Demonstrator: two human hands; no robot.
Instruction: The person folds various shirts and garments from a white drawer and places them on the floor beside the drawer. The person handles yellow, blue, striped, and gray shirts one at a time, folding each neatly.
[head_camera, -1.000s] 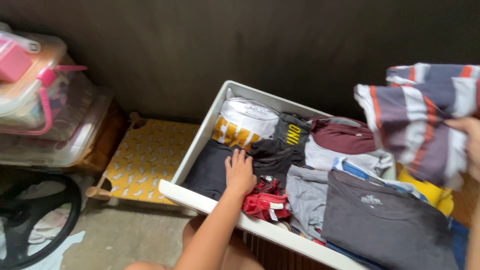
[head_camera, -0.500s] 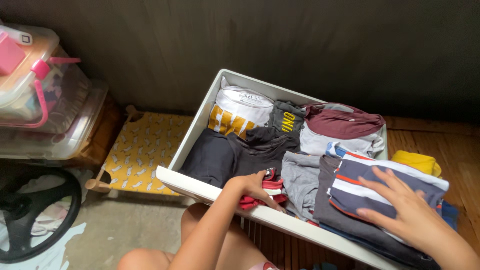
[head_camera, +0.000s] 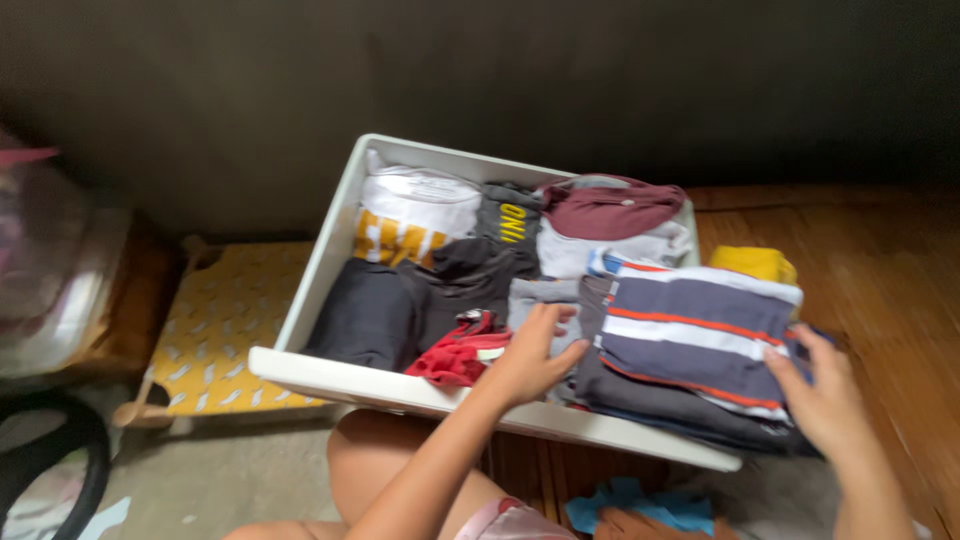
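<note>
Kneeling close: bare knees and thighs (head_camera: 400, 470) sit right under the drawer's front lip, with a bit of blue cloth (head_camera: 625, 505) on the floor beside them.
Left hand (head_camera: 530, 355): laid on the grey folded shirt (head_camera: 540, 300) at the middle of the drawer, fingers spread apart and flat, gripping nothing. It looks to be holding the neighbouring pile back so the striped one can settle.
Right hand (head_camera: 820, 395): at the near right corner of the striped folded shirt (head_camera: 700, 335), fingers loosely apart and bearing on its edge and the stack below. I cannot tell whether the thumb is tucked underneath.
Striped shirt: navy, white and orange bands, lying flat atop dark folded shirts (head_camera: 680, 415) at the drawer's right end, squared to the front lip.
Red garment (head_camera: 455, 355): crumpled, just left of the left hand, against the front wall.
White drawer (head_camera: 320, 375): pulled out and packed with folded rows; a dark navy shirt (head_camera: 365, 315) at near left, a white shirt with yellow print (head_camera: 410, 215) and a maroon top (head_camera: 610, 205) at the back.
Edges: the right stack stands above the rim and overhangs the right side, where a yellow cloth (head_camera: 755, 262) shows behind it.
Open room: wooden floor (head_camera: 880, 250) to the right; concrete floor (head_camera: 230, 470) and a yellow patterned stool (head_camera: 215, 330) to the left, well apart from both hands.
Far: a dark wall (head_camera: 480, 70) directly behind the drawer; clear storage bins (head_camera: 50, 260) at far left.
</note>
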